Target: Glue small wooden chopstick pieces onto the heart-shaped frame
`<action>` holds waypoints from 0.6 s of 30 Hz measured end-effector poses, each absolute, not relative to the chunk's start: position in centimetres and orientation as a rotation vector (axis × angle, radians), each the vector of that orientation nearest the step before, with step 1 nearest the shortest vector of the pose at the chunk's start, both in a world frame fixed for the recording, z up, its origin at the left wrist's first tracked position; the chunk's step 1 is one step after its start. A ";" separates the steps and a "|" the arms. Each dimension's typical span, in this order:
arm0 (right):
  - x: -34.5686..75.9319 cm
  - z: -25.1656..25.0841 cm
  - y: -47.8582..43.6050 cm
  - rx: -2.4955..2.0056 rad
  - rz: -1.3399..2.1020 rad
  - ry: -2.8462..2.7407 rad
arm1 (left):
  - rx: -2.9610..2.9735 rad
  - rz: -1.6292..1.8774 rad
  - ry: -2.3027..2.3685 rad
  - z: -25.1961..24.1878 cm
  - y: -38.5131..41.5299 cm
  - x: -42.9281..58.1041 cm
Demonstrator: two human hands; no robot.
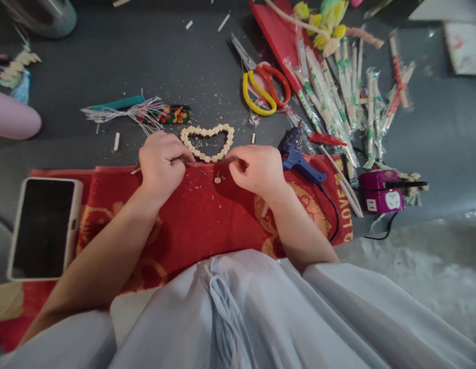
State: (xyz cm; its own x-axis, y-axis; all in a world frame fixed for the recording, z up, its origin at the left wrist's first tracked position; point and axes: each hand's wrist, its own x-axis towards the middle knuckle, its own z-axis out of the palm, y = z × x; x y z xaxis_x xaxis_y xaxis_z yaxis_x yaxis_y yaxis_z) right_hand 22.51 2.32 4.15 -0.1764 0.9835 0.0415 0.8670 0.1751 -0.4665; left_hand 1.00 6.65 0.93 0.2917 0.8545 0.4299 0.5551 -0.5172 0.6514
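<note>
My left hand [163, 159] is curled with thumb and forefinger together at the far edge of a red towel [199, 215]. Across from it, my right hand [258, 168] is closed in a similar pinch. What either one holds, if anything, is too small to make out. Between and just beyond the fingertips lies a heart-shaped ring [184, 141] of small pale pieces, flat on the dark table. One small flower-shaped pale piece [217, 180] rests on the towel between my hands.
Right of my right hand lies a blue glue gun [301, 161], its cord trailing over the towel. Scissors [261, 87], wrapped sticks [334, 97] and a purple power socket [382, 192] are farther right. A phone [43, 228] lies left; white strands [126, 113] lie beyond my left hand.
</note>
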 end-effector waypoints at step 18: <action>22.5 4.1 2.3 -1.715 0.437 -2.283 | 2.401 0.596 1.177 0.8 6.0 0.4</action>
State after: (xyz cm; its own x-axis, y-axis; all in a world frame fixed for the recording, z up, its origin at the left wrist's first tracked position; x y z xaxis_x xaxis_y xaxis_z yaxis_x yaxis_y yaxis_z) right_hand 22.46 2.30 4.09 -0.2743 0.9614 0.0213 0.8857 0.2612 -0.3837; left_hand 0.36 5.96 0.76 0.5546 0.8081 0.1984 0.6378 -0.5659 0.5224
